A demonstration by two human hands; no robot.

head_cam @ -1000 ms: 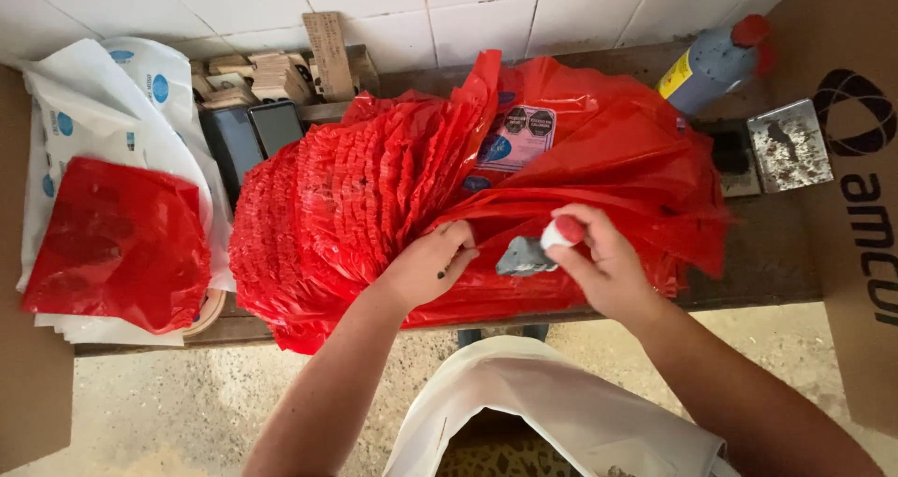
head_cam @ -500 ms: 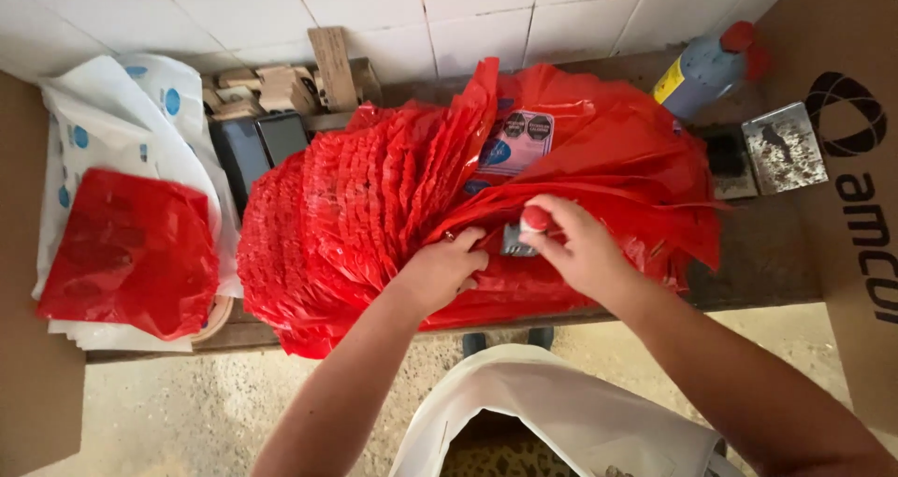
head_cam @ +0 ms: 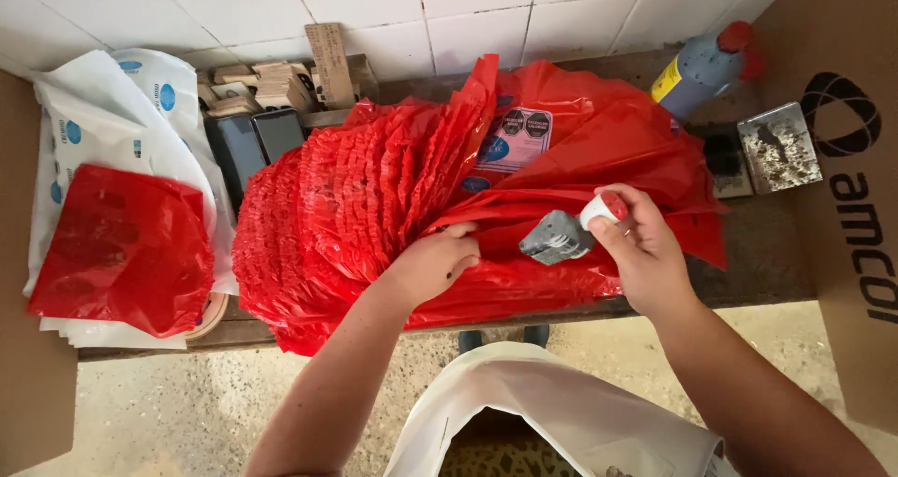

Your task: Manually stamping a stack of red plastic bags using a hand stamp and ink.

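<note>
The rubber stamp (head_cam: 561,234), light and rigid, is being gripped at its red knob by the right hand (head_cam: 645,252); the thin, slippery red bags (head_cam: 393,196) are being pinched by the left hand (head_cam: 432,262) near the counter's front edge.

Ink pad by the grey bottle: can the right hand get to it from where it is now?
Probably yes: the right hand holds the stamp, and only low red bags lie between it and the ink pad.

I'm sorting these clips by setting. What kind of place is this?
Probably a small packing or stamping workstation: a wooden bench against a tiled wall, a stack of red plastic bags, and a hand stamp in the right hand.
</note>
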